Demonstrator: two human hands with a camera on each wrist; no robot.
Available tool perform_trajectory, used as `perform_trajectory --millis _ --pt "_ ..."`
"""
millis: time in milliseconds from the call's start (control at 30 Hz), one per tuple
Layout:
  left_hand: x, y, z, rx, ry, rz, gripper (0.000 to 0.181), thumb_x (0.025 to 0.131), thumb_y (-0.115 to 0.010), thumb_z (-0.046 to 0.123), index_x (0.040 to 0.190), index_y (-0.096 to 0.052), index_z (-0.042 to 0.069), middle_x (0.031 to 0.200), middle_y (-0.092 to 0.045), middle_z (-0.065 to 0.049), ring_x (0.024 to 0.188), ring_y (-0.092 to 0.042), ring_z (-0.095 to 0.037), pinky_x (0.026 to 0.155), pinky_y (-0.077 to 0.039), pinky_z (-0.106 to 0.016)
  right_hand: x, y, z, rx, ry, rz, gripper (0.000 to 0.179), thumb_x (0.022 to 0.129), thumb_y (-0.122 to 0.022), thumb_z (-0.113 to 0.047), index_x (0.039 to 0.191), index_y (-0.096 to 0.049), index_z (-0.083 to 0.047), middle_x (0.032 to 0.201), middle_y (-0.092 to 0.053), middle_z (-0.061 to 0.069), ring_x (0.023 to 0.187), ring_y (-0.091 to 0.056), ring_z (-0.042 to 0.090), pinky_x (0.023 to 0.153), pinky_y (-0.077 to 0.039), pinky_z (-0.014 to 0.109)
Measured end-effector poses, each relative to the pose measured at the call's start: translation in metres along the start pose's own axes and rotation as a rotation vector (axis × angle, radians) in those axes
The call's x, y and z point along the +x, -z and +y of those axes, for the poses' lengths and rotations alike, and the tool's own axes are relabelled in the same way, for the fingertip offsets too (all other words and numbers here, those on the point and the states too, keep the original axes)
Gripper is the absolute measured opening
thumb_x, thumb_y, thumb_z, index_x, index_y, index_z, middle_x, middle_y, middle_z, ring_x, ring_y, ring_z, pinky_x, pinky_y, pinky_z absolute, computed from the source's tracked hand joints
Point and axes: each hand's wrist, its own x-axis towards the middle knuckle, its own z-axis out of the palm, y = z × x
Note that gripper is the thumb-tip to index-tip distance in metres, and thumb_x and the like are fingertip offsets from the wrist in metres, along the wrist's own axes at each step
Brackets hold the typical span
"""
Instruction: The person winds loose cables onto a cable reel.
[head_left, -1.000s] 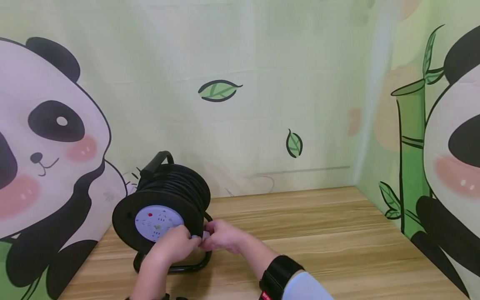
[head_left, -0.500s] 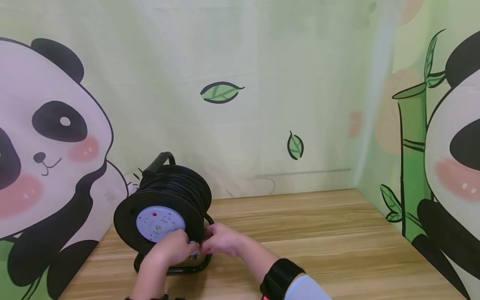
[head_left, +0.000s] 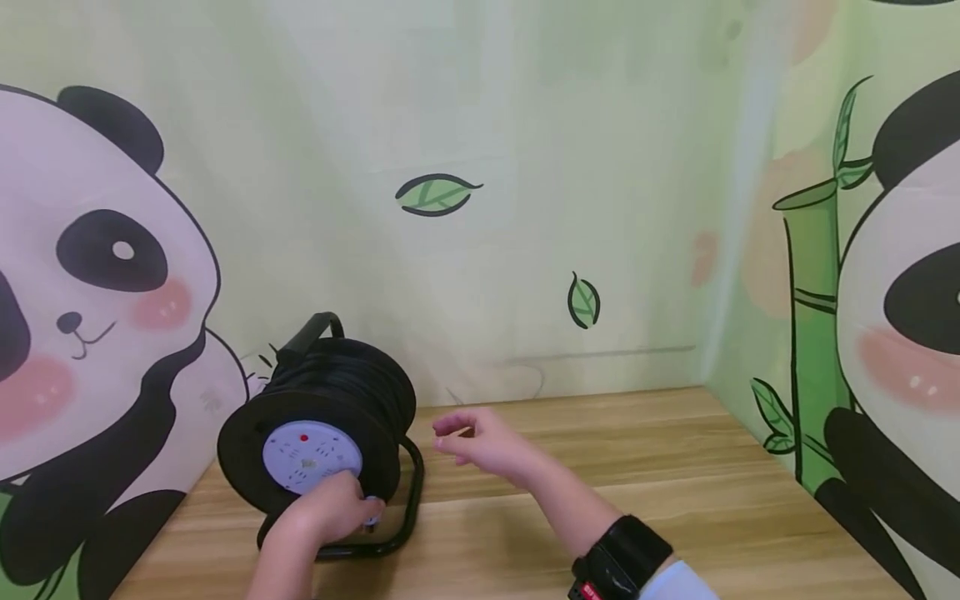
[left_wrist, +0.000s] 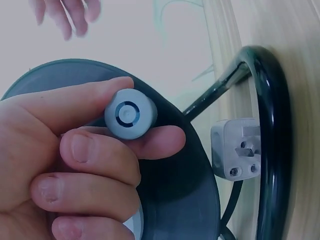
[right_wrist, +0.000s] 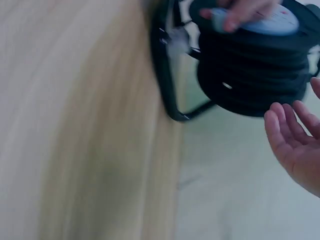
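A black cable reel, wound with black cable, stands at the left of the table with its round socket panel facing the person. My left hand is at the lower front of its disc. In the left wrist view, thumb and fingers pinch a round grey knob in front of the disc. A pale plug with metal prongs sits beside the black tube stand. My right hand hovers to the right of the reel, fingers loosely bent and holding nothing.
The wooden table runs back to a fabric backdrop printed with pandas, leaves and bamboo. A carrying handle rises from the top of the reel. A black strap circles the right wrist.
My right hand has let go near the plug and moved up and right, away from the reel. The left hand stays at the lower edge of the disc.
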Motion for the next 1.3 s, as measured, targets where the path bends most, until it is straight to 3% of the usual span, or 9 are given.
perform_trajectory --millis 200,333,467,733,1000,1300 --pt "0.011 -0.003 -0.023 -0.029 -0.037 -0.042 0.033 0.094 -0.067 0.032 0.075 -0.068 0.006 0.073 -0.061 -0.004 0.070 -0.057 -0.019 0.067 -0.046 -0.036 -0.031 0.036 0.002 -0.359 0.100 0.101 0.040 0.098 -0.068 -0.027 0.131 -0.063 -0.004 0.131 -0.063 0.011 0.116 -0.060 0.029 0.093 -0.051 0.047" --pt "0.019 -0.007 -0.040 -0.042 -0.044 -0.044 0.034 0.091 -0.070 0.034 0.072 -0.068 0.007 0.070 -0.061 -0.002 0.069 -0.056 -0.019 0.065 -0.044 -0.035 -0.052 0.053 0.007 -0.484 0.151 0.170 0.041 0.097 -0.070 -0.026 0.130 -0.064 -0.002 0.130 -0.062 0.013 0.119 -0.057 0.035 0.096 -0.049 0.051" --pt "0.019 -0.006 -0.046 -0.023 -0.008 -0.036 0.033 0.091 -0.071 0.033 0.072 -0.066 0.006 0.071 -0.059 -0.003 0.071 -0.055 -0.019 0.068 -0.043 -0.037 -0.071 0.068 0.013 -0.541 0.155 0.224 0.045 0.096 -0.071 -0.029 0.131 -0.063 -0.002 0.134 -0.059 0.015 0.121 -0.056 0.037 0.098 -0.047 0.054" --pt "0.000 0.002 -0.042 0.010 0.021 -0.028 0.035 0.092 -0.069 0.027 0.065 -0.059 0.007 0.064 -0.052 -0.001 0.065 -0.051 -0.018 0.064 -0.041 -0.034 -0.095 0.092 0.035 -0.581 0.080 0.305 0.048 0.096 -0.073 -0.032 0.133 -0.063 -0.004 0.139 -0.057 0.014 0.125 -0.054 0.036 0.102 -0.044 0.055" --pt "-0.002 0.009 -0.058 -0.024 0.094 -0.041 0.030 0.094 -0.070 0.026 0.076 -0.063 0.003 0.074 -0.056 -0.005 0.071 -0.053 -0.021 0.068 -0.043 -0.036 -0.103 0.110 0.055 -0.704 0.023 0.328 0.055 0.095 -0.073 -0.030 0.139 -0.056 -0.001 0.142 -0.053 0.021 0.129 -0.051 0.042 0.106 -0.040 0.058" --pt "-0.001 0.014 -0.074 -0.035 0.112 -0.028 0.030 0.094 -0.071 0.025 0.076 -0.060 0.003 0.074 -0.055 -0.005 0.071 -0.052 -0.020 0.068 -0.043 -0.036 -0.115 0.122 0.067 -0.790 0.017 0.328 0.056 0.093 -0.075 -0.032 0.135 -0.059 0.000 0.138 -0.055 0.022 0.124 -0.054 0.043 0.102 -0.042 0.060"
